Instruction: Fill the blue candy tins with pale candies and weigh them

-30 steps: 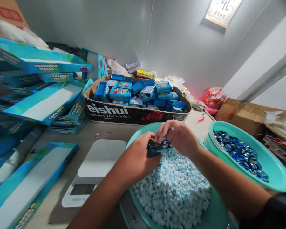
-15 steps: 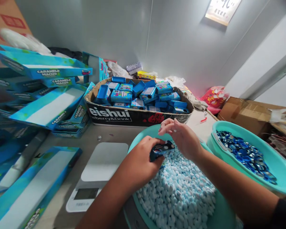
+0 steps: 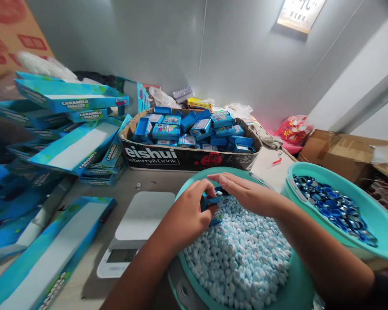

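My left hand [image 3: 192, 213] is wrapped round a small blue tin [image 3: 217, 216], its open end facing up with some white candy showing in it. Fingers outstretched and flat, my right hand [image 3: 250, 196] lies over the far side of the tin's top, holding nothing that I can see. Both hands are above a turquoise tub [image 3: 302, 275] heaped with pale blue and white candies [image 3: 242, 254]. Part of the tin is hidden by my fingers.
A cut-down carton [image 3: 184, 162] of blue tins [image 3: 166, 131] stands behind the tub. Left are a white scale [image 3: 145, 215] and stacked blue display trays [image 3: 74, 148]. At right, another turquoise tub [image 3: 383, 224] holds small blue and silver round caps [image 3: 333, 206].
The tin has turned more upright in my left hand. My right hand has flattened and moved left over its top. The view has shifted slightly.
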The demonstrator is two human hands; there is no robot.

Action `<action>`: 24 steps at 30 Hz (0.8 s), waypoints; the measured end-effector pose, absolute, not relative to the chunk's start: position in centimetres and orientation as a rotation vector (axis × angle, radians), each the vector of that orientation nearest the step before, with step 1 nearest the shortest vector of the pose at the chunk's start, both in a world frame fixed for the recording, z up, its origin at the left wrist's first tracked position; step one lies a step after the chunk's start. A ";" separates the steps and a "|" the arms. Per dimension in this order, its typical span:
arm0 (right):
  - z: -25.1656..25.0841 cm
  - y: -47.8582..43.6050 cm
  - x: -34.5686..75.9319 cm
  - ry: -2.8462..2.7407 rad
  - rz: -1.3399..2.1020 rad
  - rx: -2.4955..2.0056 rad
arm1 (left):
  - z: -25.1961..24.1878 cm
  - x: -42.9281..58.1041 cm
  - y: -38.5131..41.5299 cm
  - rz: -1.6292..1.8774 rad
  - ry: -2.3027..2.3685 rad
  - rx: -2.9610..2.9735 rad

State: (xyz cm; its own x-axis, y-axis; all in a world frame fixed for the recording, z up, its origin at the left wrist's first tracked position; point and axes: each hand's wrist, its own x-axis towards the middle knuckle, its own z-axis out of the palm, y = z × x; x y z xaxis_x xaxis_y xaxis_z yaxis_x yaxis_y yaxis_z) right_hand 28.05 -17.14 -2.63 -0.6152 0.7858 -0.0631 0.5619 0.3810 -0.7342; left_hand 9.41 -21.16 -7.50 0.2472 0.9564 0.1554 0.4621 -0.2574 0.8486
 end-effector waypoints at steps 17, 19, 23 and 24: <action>-4.4 -13.3 30.0 -2.193 1.401 -1.303 | -7.6 9.6 -21.0 0.919 1.225 2.000; -4.8 -13.2 29.9 -2.172 1.444 -1.340 | -7.3 9.6 -21.0 0.912 1.197 2.007; -4.2 -13.3 30.2 -2.135 1.539 -1.395 | -7.0 9.6 -21.2 0.882 1.176 1.997; -4.0 -13.4 30.4 -2.110 1.566 -1.405 | -7.0 9.6 -21.2 0.871 1.175 1.996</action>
State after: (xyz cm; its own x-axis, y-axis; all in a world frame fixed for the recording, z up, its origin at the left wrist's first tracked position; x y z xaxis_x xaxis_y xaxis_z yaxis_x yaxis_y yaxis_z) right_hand 30.38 -13.36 -3.97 -0.5451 0.7482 -0.3782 0.5789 0.0096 -0.8154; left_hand 9.63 -21.18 -7.04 0.3763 0.9016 0.2132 0.4658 -0.3831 0.7977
